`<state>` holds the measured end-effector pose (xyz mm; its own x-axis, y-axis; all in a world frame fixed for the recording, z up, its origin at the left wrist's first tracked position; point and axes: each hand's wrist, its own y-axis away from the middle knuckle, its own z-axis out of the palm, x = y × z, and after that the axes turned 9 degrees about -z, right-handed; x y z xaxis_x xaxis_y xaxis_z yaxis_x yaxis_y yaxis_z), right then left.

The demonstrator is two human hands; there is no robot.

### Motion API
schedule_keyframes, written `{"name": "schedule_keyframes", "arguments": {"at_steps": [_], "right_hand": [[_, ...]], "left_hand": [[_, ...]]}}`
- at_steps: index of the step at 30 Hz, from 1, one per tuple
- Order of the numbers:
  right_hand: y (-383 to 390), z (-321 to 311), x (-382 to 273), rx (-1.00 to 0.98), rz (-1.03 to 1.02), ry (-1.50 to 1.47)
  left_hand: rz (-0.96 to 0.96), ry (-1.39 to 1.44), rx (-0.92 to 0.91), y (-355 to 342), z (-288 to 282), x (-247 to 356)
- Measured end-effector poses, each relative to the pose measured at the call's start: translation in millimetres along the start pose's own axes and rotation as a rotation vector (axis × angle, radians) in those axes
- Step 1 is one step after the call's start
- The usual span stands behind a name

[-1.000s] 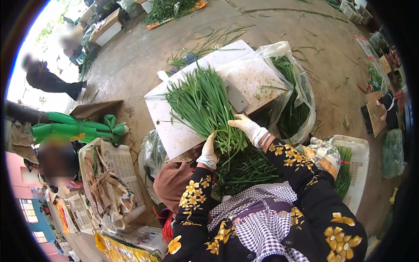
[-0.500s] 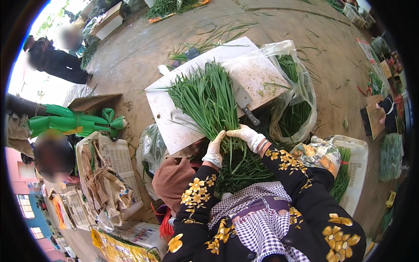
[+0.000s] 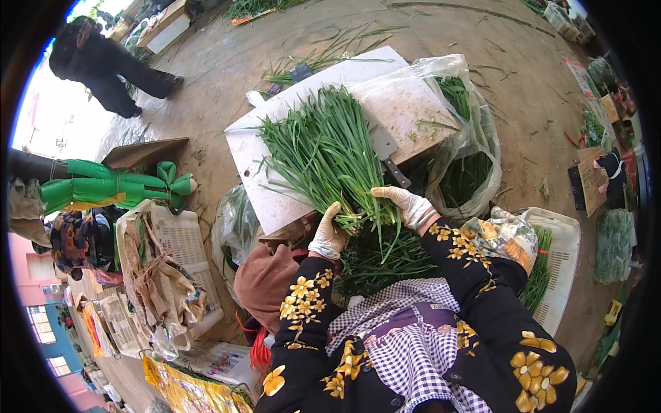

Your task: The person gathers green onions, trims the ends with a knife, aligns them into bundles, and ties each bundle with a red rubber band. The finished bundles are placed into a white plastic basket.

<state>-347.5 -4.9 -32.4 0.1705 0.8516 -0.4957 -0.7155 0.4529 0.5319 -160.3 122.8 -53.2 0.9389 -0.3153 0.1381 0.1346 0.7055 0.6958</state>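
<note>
A bunch of long green leafy stalks [image 3: 323, 148] lies on a white board [image 3: 255, 199], its pale ends toward me. My left hand [image 3: 329, 233] in a white glove grips those ends at their left side. My right hand [image 3: 406, 203], also gloved, grips the same bunch from the right, thumb over the stalks. A cleaver [image 3: 382, 144] lies just right of the bunch beside a speckled chopping board [image 3: 406, 120]. A clear bag of greens [image 3: 461, 175] is at the right, and more loose greens [image 3: 365, 268] are below my hands.
A white crate of sacking [image 3: 210, 282] stands left, near green rolled material [image 3: 103, 182] and a crouching person [image 3: 79, 237]. Another person [image 3: 103, 65] in dark clothes is upper left. A crate with banded greens [image 3: 558, 268] stands right. Scattered leaves lie on the concrete floor [image 3: 516, 89].
Both hands first drew together at the stalk ends, then parted slightly, shifting the bunch. The cleaver's handle came into view. The standing person at upper left moved rightward.
</note>
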Motion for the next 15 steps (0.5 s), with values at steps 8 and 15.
{"name": "schedule_keyframes", "arguments": {"at_steps": [8,15], "right_hand": [[14,-6,-33,0.014,-0.133,-0.016],[51,-13,-81,-0.051,-0.252,-0.014]], "left_hand": [[0.012,0.068,0.037,-5,-14,6],[0.092,-0.13,0.132,6,-4,31]]}}
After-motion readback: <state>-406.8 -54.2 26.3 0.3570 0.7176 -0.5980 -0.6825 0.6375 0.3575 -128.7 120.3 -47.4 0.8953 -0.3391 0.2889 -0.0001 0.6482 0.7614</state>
